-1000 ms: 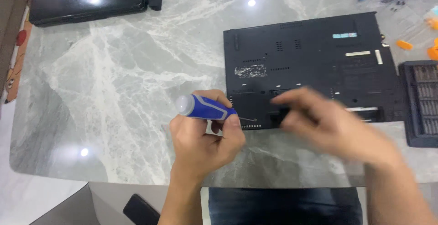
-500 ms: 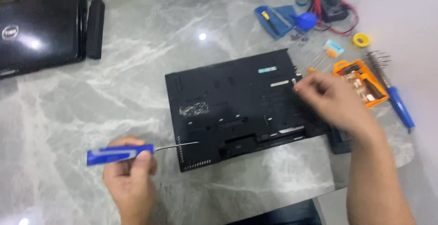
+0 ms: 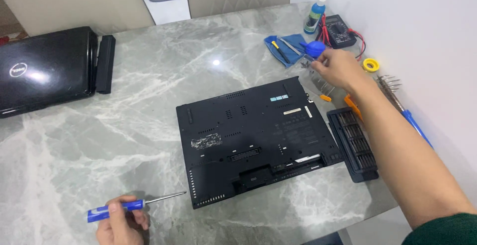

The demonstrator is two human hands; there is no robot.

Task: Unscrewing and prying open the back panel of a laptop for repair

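My left hand sits at the near edge of the grey marble table, its grip closed around a blue-handled screwdriver that lies almost flat, its thin metal shaft pointing right toward a black laptop lying upside down in the middle of the table. The tip stops just short of the laptop's near left corner. My right hand reaches out past the laptop's far right corner, fingers curled over a small scatter of screws and bits; I cannot tell whether its grip holds anything. Just beyond it lie a blue cloth and a blue blower bulb. A black bit tray sits beside the laptop's right edge. A second, closed black laptop rests far left
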